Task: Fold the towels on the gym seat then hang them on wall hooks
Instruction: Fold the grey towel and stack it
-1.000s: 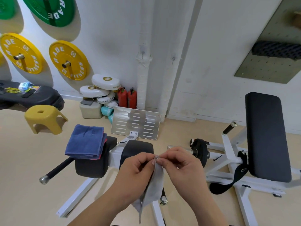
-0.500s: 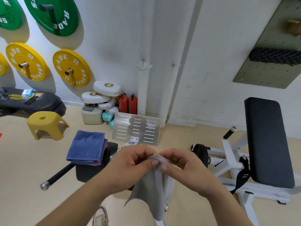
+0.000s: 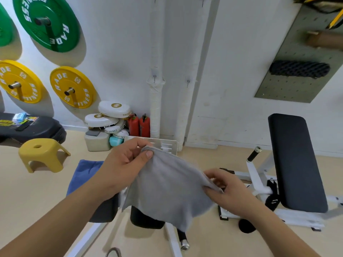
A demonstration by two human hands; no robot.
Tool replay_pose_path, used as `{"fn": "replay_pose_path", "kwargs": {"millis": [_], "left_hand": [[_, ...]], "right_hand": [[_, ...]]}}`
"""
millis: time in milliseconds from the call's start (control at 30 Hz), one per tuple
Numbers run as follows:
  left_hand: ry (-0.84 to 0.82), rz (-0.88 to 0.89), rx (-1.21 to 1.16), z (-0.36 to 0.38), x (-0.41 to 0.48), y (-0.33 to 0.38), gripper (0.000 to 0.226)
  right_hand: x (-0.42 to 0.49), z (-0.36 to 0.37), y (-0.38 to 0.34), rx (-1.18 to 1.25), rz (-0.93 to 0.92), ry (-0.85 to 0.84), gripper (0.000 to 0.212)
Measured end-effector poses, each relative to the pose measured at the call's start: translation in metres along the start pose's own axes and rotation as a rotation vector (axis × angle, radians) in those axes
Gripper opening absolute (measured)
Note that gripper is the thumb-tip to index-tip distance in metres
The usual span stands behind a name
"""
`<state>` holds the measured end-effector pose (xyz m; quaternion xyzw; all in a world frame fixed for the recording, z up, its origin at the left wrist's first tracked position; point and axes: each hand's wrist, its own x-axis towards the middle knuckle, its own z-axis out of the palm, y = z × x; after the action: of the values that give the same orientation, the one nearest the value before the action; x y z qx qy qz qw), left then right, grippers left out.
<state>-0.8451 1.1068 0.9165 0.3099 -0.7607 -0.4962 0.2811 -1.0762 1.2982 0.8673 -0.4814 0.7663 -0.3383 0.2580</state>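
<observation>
Grey towel point(image 3: 167, 190) hung spread in the air between the two hands, nearest the camera, its lower edge drooping over the white machine frame point(image 3: 172, 238). The left hand point(image 3: 120, 166) pinched the towel's upper corner between thumb and curled fingers, held higher than the other side. The right hand point(image 3: 230, 193) gripped the opposite edge, fingers curled round a bunched fold of cloth. Just behind the left forearm, a blue towel point(image 3: 83, 173) lay folded on a black gym seat point(image 3: 104, 210), partly hidden by the arm. A second black pad point(image 3: 144, 219) sat beside it, under the hanging grey cloth.

To the right stood a long black bench pad point(image 3: 295, 160), tilted upward on its white stand. A slotted metal footplate point(image 3: 168, 144) showed just past the left hand's fingers. On the beige floor to the left was a yellow stool point(image 3: 40, 154).

Against the wall lay stacked white boxing pads point(image 3: 113, 109) and two red extinguishers point(image 3: 141, 126). Higher up, two small wall hooks point(image 3: 154, 77) were fixed side by side on the white wall, both bare and well apart from the grey towel. Yellow weight plates point(image 3: 73, 87) and a green weight plate point(image 3: 46, 21) hung at the left, and a grey pegboard point(image 3: 289, 89) at the right.
</observation>
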Motion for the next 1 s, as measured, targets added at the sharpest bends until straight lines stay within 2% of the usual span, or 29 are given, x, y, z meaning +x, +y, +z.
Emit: {"fn": "replay_pose_path", "kwargs": {"millis": [100,167,400,633,700,867,1000], "left_hand": [[-0.017,-0.031,-0.072,0.016,0.008,-0.005,0.013],[-0.009,-0.040,-0.096,0.026,0.014,-0.007,0.014],[0.060,-0.111,-0.150,0.030,0.052,-0.021,0.013],[0.000,-0.103,-0.199,0.019,0.092,-0.028,0.015],[-0.008,-0.093,-0.214,0.010,0.106,-0.029,0.014],[-0.052,-0.069,-0.186,-0.021,0.147,-0.037,0.016],[-0.007,-0.095,-0.127,-0.049,0.187,-0.052,0.014]], "right_hand": [[0.001,0.017,-0.009,0.035,-0.178,0.149,0.036],[0.004,0.029,-0.013,0.062,-0.246,0.241,0.036],[0.028,0.044,-0.023,0.082,-0.298,0.459,0.036],[0.072,0.051,-0.024,0.036,-0.372,0.416,0.028],[0.083,0.051,-0.025,-0.011,-0.336,0.362,0.024],[0.117,0.055,-0.024,-0.299,-0.146,0.148,0.017],[0.134,0.068,-0.041,-0.352,-0.171,0.088,0.019]]}}
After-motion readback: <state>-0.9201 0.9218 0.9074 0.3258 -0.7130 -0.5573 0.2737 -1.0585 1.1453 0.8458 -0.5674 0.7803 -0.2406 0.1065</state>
